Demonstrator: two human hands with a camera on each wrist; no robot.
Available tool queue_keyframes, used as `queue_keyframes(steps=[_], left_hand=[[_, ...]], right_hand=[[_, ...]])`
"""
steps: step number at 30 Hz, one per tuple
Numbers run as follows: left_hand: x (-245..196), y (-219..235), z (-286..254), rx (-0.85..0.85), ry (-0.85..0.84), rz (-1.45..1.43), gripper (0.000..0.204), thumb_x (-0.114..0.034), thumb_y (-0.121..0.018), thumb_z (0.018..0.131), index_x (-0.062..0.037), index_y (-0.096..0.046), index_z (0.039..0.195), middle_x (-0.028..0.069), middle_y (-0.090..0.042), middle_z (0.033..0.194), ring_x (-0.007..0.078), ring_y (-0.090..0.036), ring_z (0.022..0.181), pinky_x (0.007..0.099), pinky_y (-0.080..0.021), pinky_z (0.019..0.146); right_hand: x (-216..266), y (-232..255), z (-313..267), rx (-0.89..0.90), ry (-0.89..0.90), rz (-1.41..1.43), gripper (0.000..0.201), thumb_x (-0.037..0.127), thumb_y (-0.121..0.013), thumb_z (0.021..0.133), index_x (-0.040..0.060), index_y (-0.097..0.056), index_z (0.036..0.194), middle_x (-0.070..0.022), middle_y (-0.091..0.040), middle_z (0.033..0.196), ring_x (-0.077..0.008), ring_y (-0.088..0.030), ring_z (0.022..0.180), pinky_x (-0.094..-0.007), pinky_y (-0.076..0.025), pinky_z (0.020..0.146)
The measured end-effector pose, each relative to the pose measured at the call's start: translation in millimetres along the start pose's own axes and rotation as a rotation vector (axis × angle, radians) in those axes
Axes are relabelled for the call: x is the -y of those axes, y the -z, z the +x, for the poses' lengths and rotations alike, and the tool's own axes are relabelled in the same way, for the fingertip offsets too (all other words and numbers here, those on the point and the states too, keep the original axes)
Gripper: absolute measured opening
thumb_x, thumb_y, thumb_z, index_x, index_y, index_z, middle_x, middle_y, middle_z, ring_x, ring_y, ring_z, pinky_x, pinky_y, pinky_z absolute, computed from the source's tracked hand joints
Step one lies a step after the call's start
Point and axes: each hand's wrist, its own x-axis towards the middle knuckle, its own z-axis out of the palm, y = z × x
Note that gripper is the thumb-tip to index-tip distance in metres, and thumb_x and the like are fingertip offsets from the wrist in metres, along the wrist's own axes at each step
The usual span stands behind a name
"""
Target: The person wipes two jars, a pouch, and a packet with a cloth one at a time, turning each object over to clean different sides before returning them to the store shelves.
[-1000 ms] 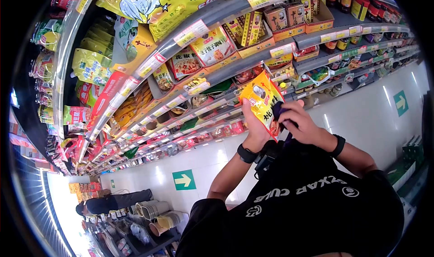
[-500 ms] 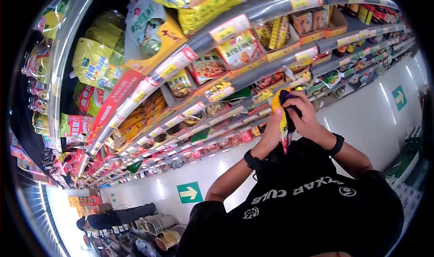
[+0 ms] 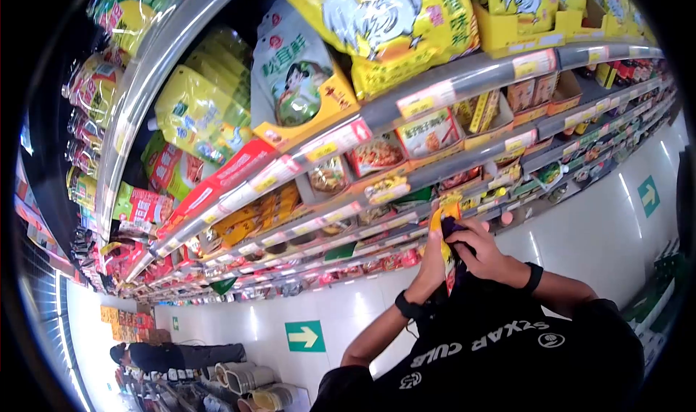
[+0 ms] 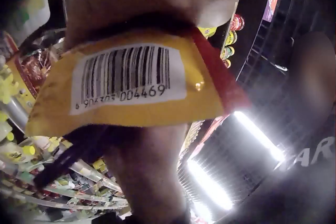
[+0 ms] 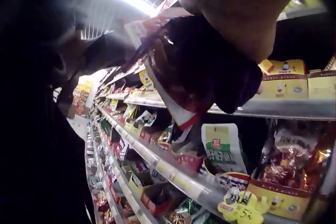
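My left hand (image 3: 433, 262) grips a yellow and red seasoning packet (image 3: 449, 212), turned nearly edge-on in the head view. In the left wrist view the packet (image 4: 52, 100) fills the middle, its white barcode label facing the camera. My right hand (image 3: 489, 254) pinches a dark purple cloth (image 3: 452, 228) against the packet's other side. Seen from the right wrist, the bunched cloth (image 5: 233, 85) lies under the fingers, over the packet's shaded red face. Both hands are raised before my chest, and the packet hides part of the left fingers.
Shelves (image 3: 377, 125) of seasoning bags and boxes curve along the front and left. A large yellow bag with a chicken picture (image 3: 399, 35) stands at the top edge. On the floor is a green arrow sign (image 3: 304, 336). A person (image 3: 156, 356) is at the far lower left.
The packet has turned from showing its printed front to nearly edge-on. The hands have come closer together around it. The head view has shifted, bringing the upper shelf bags lower and further right.
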Motion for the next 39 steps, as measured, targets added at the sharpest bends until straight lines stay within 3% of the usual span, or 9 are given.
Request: queue_keyframes(steps=[5, 9, 10, 12, 15, 20, 28, 30, 39], left_hand=[[18, -43, 0, -0.066, -0.042, -0.061, 0.078, -0.062, -0.019, 0.091, -0.0105, -0.002, 0.147, 0.0148, -0.034, 0.137, 0.0255, -0.041, 0.123, 0.0367, -0.032, 0.104], [64, -53, 3, -0.084, 0.142, -0.080, 0.062, -0.047, -0.019, 0.099, -0.0105, -0.004, 0.146, 0.0162, -0.034, 0.138, 0.0247, -0.040, 0.125, 0.0352, -0.032, 0.105], [75, -58, 1, -0.167, 0.236, -0.230, 0.049, -0.038, -0.021, 0.101, -0.0052, -0.031, 0.137, 0.0093, -0.045, 0.128, 0.0193, -0.046, 0.117, 0.0317, -0.038, 0.100], [92, -56, -10, -0.137, 0.331, -0.158, 0.055, -0.037, -0.024, 0.101, -0.0091, -0.009, 0.146, 0.0141, -0.033, 0.139, 0.0224, -0.038, 0.127, 0.0322, -0.033, 0.105], [62, -85, -17, -0.272, 0.488, -0.328, 0.049, -0.028, -0.037, 0.100, -0.0043, -0.023, 0.140, 0.0094, -0.046, 0.128, 0.0174, -0.048, 0.116, 0.0289, -0.041, 0.096], [81, -77, -31, -0.313, 0.425, -0.123, 0.034, -0.018, -0.056, 0.092, 0.0024, -0.049, 0.118, 0.0057, -0.061, 0.102, 0.0119, -0.059, 0.088, 0.0257, -0.049, 0.078], [51, -66, -58, -0.121, 0.495, -0.437, 0.027, -0.009, -0.048, 0.093, 0.0018, -0.048, 0.119, 0.0109, -0.061, 0.112, 0.0229, -0.062, 0.099, 0.0345, -0.050, 0.087], [55, -58, -63, 0.016, 0.325, -0.020, 0.031, -0.013, -0.046, 0.095, 0.0008, -0.045, 0.123, 0.0114, -0.058, 0.118, 0.0255, -0.059, 0.105, 0.0374, -0.047, 0.092], [12, -70, -123, 0.045, 0.439, -0.690, 0.058, -0.046, -0.030, 0.097, -0.0092, -0.026, 0.141, 0.0102, -0.037, 0.141, 0.0255, -0.036, 0.130, 0.0459, -0.028, 0.108]], right_hand=[[-4, 35, -12, 0.019, -0.144, 0.131, 0.024, -0.002, -0.055, 0.081, 0.0019, -0.057, 0.105, -0.0153, -0.053, 0.103, -0.0315, -0.052, 0.095, -0.0371, -0.041, 0.086], [-9, 61, -31, 0.052, -0.332, 0.290, 0.024, 0.000, -0.051, 0.084, -0.0001, -0.055, 0.107, -0.0112, -0.054, 0.103, -0.0239, -0.052, 0.099, -0.0316, -0.038, 0.090], [-9, 65, -34, 0.025, -0.412, 0.401, 0.024, 0.000, -0.051, 0.084, -0.0008, -0.054, 0.108, -0.0092, -0.054, 0.105, -0.0214, -0.051, 0.100, -0.0305, -0.036, 0.093], [-11, 74, -41, 0.007, -0.533, 0.535, 0.025, -0.002, -0.049, 0.085, -0.0019, -0.053, 0.109, -0.0064, -0.055, 0.107, -0.0134, -0.051, 0.101, -0.0257, -0.038, 0.090], [-14, 85, -52, -0.033, -0.674, 0.697, 0.025, -0.001, -0.048, 0.086, -0.0021, -0.053, 0.111, -0.0057, -0.057, 0.105, -0.0127, -0.052, 0.100, -0.0262, -0.040, 0.090], [-23, 95, -72, -0.071, -0.608, 0.657, 0.026, -0.003, -0.046, 0.086, -0.0006, -0.054, 0.111, -0.0052, -0.057, 0.106, -0.0130, -0.051, 0.102, -0.0262, -0.039, 0.091], [21, 136, -58, -0.263, -0.495, 0.524, 0.024, -0.003, -0.051, 0.084, 0.0023, -0.056, 0.107, -0.0034, -0.055, 0.103, -0.0125, -0.053, 0.094, -0.0257, -0.041, 0.087], [30, 136, -62, -0.218, -0.356, 0.360, 0.024, 0.000, -0.050, 0.086, 0.0029, -0.055, 0.110, -0.0050, -0.052, 0.109, -0.0108, -0.054, 0.091, -0.0239, -0.045, 0.079], [83, 72, -84, 0.116, -0.131, -0.135, 0.028, -0.004, -0.055, 0.078, 0.0063, -0.058, 0.104, -0.0130, -0.051, 0.108, -0.0301, -0.051, 0.101, -0.0362, -0.040, 0.090]])
